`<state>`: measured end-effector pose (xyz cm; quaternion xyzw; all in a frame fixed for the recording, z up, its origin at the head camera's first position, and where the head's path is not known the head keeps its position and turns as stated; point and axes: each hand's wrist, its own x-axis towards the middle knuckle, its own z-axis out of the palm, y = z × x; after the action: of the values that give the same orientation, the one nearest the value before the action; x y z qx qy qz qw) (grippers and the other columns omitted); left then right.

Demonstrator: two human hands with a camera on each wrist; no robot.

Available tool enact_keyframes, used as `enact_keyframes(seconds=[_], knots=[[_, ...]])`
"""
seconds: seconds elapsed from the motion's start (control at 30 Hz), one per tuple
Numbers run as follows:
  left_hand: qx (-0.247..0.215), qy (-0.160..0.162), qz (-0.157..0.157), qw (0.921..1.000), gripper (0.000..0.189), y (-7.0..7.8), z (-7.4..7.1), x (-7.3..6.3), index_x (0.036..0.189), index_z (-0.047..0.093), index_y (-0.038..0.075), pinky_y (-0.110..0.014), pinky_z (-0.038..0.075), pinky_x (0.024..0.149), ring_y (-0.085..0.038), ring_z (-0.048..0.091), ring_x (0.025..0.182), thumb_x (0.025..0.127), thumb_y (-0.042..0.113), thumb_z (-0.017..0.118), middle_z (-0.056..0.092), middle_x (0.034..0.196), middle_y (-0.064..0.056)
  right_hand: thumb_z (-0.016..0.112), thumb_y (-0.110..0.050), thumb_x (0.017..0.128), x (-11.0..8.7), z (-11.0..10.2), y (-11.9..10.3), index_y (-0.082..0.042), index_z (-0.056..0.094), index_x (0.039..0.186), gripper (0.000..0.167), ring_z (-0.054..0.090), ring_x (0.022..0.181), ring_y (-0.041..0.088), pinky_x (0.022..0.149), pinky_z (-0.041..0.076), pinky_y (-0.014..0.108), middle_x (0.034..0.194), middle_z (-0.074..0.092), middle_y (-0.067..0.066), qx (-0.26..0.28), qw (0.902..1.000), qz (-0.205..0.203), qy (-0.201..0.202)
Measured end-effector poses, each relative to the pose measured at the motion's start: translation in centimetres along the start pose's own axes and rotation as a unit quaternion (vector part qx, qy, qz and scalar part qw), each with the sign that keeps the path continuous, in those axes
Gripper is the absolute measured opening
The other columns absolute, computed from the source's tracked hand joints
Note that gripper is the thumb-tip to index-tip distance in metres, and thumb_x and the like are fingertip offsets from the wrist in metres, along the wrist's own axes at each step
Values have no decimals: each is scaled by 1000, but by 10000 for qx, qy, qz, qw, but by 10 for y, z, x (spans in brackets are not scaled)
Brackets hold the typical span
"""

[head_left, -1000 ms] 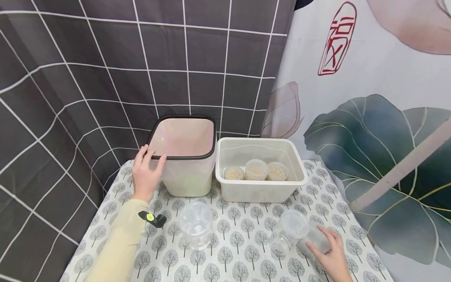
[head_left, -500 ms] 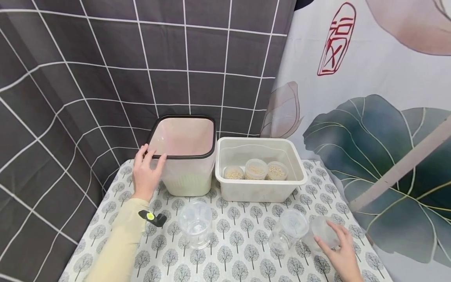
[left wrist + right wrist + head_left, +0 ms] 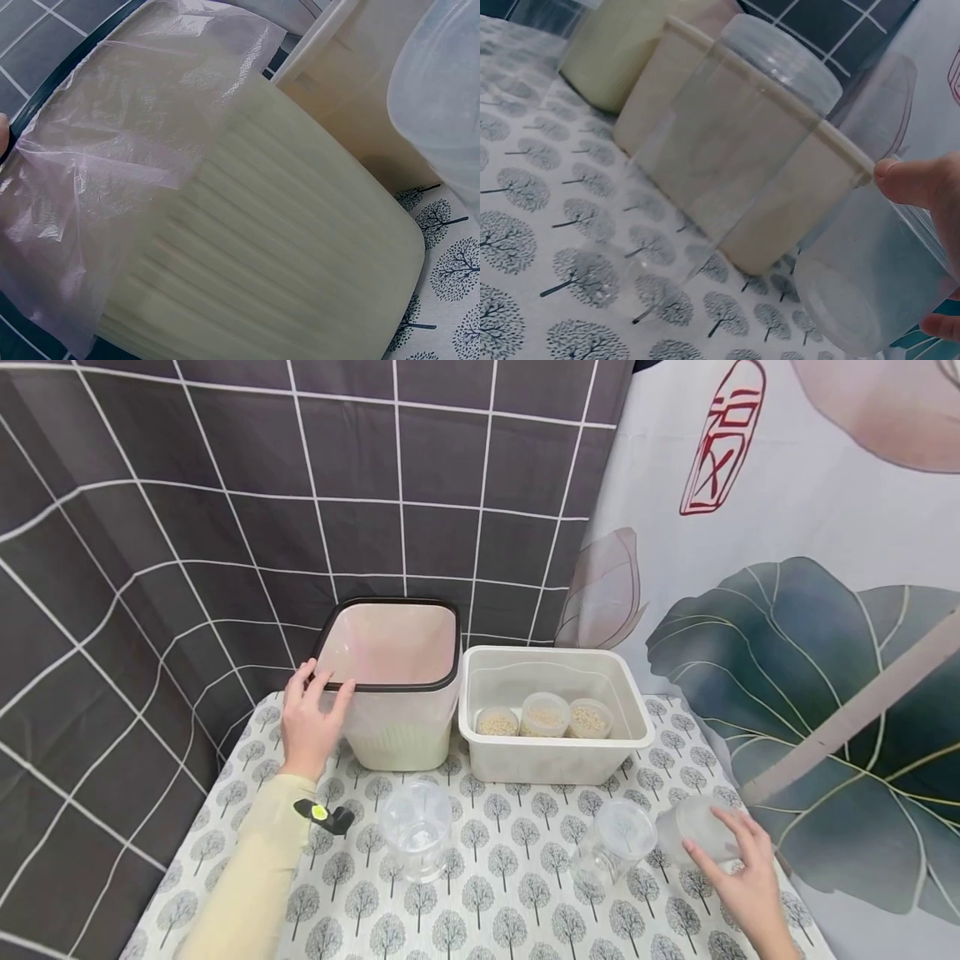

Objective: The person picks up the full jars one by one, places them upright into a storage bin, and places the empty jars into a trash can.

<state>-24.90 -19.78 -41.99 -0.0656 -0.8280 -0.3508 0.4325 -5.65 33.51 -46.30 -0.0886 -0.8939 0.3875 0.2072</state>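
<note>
My left hand (image 3: 307,727) rests on the black rim of a trash bin (image 3: 397,735) with a pink plastic liner, fingers spread at its near left corner. The liner (image 3: 135,120) hangs over the bin's outside in the left wrist view. My right hand (image 3: 746,881) grips a translucent plastic cup (image 3: 697,831) at the table's right side. Its thumb (image 3: 911,180) presses near the rim; the cup (image 3: 870,270) leans, base toward the lower left. Just left of it stands a clear jar with a translucent lid (image 3: 625,831). A similar lidded jar (image 3: 417,831) stands in front of the bin.
Right of the bin is a white rectangular tub (image 3: 555,764). It holds several round clear containers (image 3: 545,716) of pale beads or beans. A tablecloth (image 3: 480,910) printed with trees covers the table. A dark grid curtain (image 3: 360,460) and a leaf-patterned one (image 3: 810,668) hang behind.
My right hand has moved right and slightly away from me with the cup, leaving a wider gap to the lidded jar. The left hand stays on the bin's rim.
</note>
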Motion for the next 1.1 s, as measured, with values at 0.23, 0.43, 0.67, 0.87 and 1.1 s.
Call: enact_keyframes(seconds=[0.23, 0.43, 0.67, 0.87, 1.1], knots=[[119, -76, -21, 9999, 41, 1, -2, 0, 110, 63, -2, -42, 32, 106, -32, 39, 127, 85, 30, 67, 49, 130, -19, 78, -5, 71, 8, -8, -7, -7, 51, 131, 66, 33, 120, 37, 100, 31, 46, 141, 30, 21, -83, 9998, -138, 142], [166, -128, -62, 9998, 42, 2, -3, 0, 111, 63, -2, -40, 31, 107, -31, 38, 128, 86, 31, 66, 48, 131, -19, 79, -2, 68, 23, -14, -13, -5, 52, 129, 66, 30, 125, 37, 96, 24, 66, 140, 31, 24, 34, 9984, -542, 172], [150, -150, -39, 9998, 42, 3, -4, 2, 112, 63, -2, -41, 31, 107, -33, 38, 128, 87, 31, 65, 48, 131, -19, 79, -2, 69, 39, -20, -30, -7, 53, 129, 66, 28, 128, 25, 103, 25, 49, 141, 31, 20, 137, 9969, -748, 221], [32, -93, 20, 9999, 40, 3, -2, 2, 111, 63, -3, -40, 30, 107, -32, 38, 129, 86, 28, 67, 48, 130, -20, 80, 1, 66, 50, -20, -43, -9, 57, 126, 65, 32, 122, 11, 84, 29, 11, 137, 38, 13, -16, 9938, -1050, 357], [-20, -88, 29, 10000, 40, 2, -1, 1, 110, 63, -4, -40, 30, 108, -34, 38, 128, 86, 27, 67, 48, 130, -21, 79, -4, 71, 62, -17, -61, -12, 54, 130, 65, 28, 131, 26, 99, 30, 46, 143, 32, 12, 150, 9930, -1170, 59]])
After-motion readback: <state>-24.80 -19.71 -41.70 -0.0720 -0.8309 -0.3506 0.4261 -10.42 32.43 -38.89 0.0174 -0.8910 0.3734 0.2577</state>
